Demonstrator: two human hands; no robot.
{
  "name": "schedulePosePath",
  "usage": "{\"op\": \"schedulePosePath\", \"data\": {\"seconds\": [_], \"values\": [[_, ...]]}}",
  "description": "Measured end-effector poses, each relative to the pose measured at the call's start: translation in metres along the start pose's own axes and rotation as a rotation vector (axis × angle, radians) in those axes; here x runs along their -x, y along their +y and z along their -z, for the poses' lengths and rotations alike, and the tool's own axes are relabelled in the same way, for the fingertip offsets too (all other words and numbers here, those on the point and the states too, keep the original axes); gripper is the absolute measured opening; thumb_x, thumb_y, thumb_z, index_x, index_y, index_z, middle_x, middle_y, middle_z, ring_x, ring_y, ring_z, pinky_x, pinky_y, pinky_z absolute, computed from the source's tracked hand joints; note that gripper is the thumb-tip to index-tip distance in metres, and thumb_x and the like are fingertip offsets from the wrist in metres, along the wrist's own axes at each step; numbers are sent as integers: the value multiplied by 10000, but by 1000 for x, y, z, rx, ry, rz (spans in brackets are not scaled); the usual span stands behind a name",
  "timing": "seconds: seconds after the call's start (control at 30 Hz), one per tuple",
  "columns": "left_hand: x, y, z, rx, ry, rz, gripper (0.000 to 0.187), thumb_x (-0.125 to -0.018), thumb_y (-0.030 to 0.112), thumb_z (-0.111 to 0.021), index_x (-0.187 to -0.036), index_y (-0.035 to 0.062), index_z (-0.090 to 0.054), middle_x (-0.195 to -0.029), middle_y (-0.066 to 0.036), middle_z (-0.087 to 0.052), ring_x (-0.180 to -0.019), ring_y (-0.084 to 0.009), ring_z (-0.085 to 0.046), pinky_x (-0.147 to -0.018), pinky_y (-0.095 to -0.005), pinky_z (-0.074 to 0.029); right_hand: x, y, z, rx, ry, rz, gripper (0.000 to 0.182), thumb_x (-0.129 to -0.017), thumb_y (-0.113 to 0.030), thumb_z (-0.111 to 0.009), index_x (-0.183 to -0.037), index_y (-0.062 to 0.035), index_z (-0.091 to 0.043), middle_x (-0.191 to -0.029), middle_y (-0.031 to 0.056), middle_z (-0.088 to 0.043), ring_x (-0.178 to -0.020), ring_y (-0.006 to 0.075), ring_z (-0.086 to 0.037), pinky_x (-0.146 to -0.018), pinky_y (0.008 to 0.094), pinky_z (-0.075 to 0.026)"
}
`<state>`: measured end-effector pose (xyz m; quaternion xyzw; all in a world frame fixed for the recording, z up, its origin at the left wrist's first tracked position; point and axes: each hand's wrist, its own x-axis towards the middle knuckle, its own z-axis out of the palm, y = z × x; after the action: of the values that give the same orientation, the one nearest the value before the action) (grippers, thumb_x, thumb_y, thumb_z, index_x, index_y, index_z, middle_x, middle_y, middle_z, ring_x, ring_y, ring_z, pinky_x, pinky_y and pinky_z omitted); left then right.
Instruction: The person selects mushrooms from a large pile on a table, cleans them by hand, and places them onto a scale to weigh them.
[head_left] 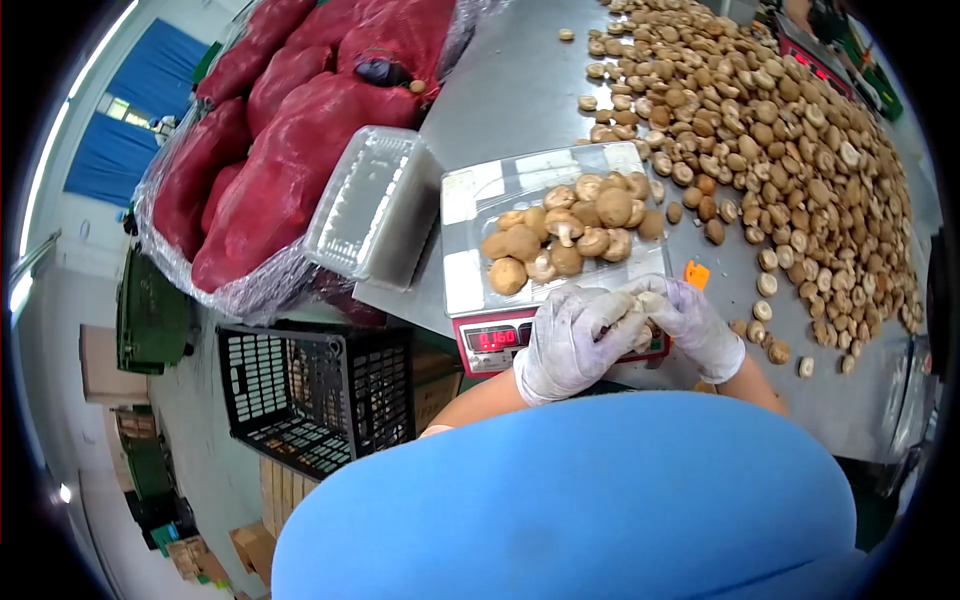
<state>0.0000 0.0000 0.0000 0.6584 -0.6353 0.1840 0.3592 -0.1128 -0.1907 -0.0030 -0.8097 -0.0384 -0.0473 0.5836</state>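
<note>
My left hand (575, 340), in a whitish glove, is bent over the front edge of the weighing scale (465, 240). Close against it is my right hand (690, 325), gloved too. Between the fingers of both hands sits a mushroom (643, 338), mostly covered by them. On the scale's platform lies a clear plastic tray (490, 215) with several brown mushrooms (565, 225) in it. The scale's red display (495, 338) seems to read 0.160. A small orange piece (697, 274) lies just beyond my right hand.
A large heap of mushrooms (760, 150) covers the right of the metal table (500, 80). Stacked clear trays (370, 205) stand left of the scale. Red mesh sacks (290, 150) in plastic wrap lie beyond. A black crate (310, 390) is at lower left. Another scale (815, 60) stands at far right.
</note>
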Motion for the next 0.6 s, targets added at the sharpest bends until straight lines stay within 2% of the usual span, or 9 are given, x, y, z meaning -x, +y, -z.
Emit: {"op": "schedulePosePath", "data": {"seconds": [0.07, 0.1, 0.17, 0.23, 0.3, 0.33, 0.37, 0.43, 0.6], "values": [[8, -3, 7, 10, -44, 9, 315, -702, 200, -823, -987, 114, -720, -1030, -29, -619, -920, -208, -619, -755, -373, -492, 8, 0, 4, 539, 35, 388, 252, -973, -179, -652, -1201, -73, -667, -1124, 84, -659, -1012, 264, -691, -885, 324, -547], [11, -11, 19, 0, -74, 5, 307, -696, 203, -826, -970, 110, -723, -1016, -30, -620, -915, -206, -620, -754, -367, -491, -16, -7, -20, 496, 70, 427, 252, -973, -179, -652, -1201, -73, -667, -1124, 84, -659, -1012, 264, -691, -885, 324, -547], [14, -3, 17, 132, 25, -63, 264, -684, 121, -814, -921, 78, -705, -900, -34, -629, -678, -195, -619, -552, -348, -464, -19, -43, -17, -416, 90, -367, 269, -937, -156, -677, -1177, -36, -661, -1050, 107, -675, -931, 241, -704, -834, 310, -558], [24, 0, 17, 154, 61, -77, 264, -675, 109, -816, -911, 68, -704, -881, -29, -635, -633, -188, -628, -518, -344, -466, -28, -43, -18, -465, 180, -374, 319, -905, -171, -713, -1168, -1, -654, -1004, 122, -691, -911, 209, -704, -819, 296, -561], [34, -5, 26, 65, 26, -83, 326, -660, 168, -824, -957, 87, -717, -960, -12, -640, -775, -181, -639, -657, -359, -482, -52, -41, -10, 391, 392, 152, 345, -894, -202, -736, -1163, 0, -656, -1004, 123, -705, -929, 209, -705, -819, 292, -559], [41, -7, 34, 58, -100, -18, 383, -646, 193, -816, -1005, 102, -718, -1023, -5, -639, -881, -192, -629, -757, -373, -468, -67, -42, -6, 450, 467, 275, 344, -878, -221, -755, -1148, -28, -662, -1005, 142, -703, -927, 256, -704, -812, 314, -557], [45, -11, 41, 48, -99, -17, 383, -646, 193, -816, -1005, 102, -718, -1023, -5, -639, -881, -192, -629, -757, -373, -468, -82, -49, -1, 536, 474, 311, 337, -861, -236, -769, -1134, -65, -671, -983, 149, -697, -912, 305, -690, -802, 359, -555], [46, -17, 56, 31, -61, 13, 379, -635, 170, -800, -995, 98, -708, -1002, -18, -644, -839, -209, -632, -735, -374, -475, -111, -37, 7, 755, 440, 375, 329, -882, -227, -754, -1140, -38, -677, -984, 91, -701, -906, 214, -689, -796, 327, -554], [60, -31, 71, -108, 121, 190, 220, -723, 83, -747, -938, 102, -701, -947, -16, -678, -822, -230, -630, -749, -376, -488, -150, -34, 12, 688, 340, 227, 300, -901, -289, -724, -1117, -84, -689, -934, 115, -688, -862, 270, -677, -777, 375, -541]]}}
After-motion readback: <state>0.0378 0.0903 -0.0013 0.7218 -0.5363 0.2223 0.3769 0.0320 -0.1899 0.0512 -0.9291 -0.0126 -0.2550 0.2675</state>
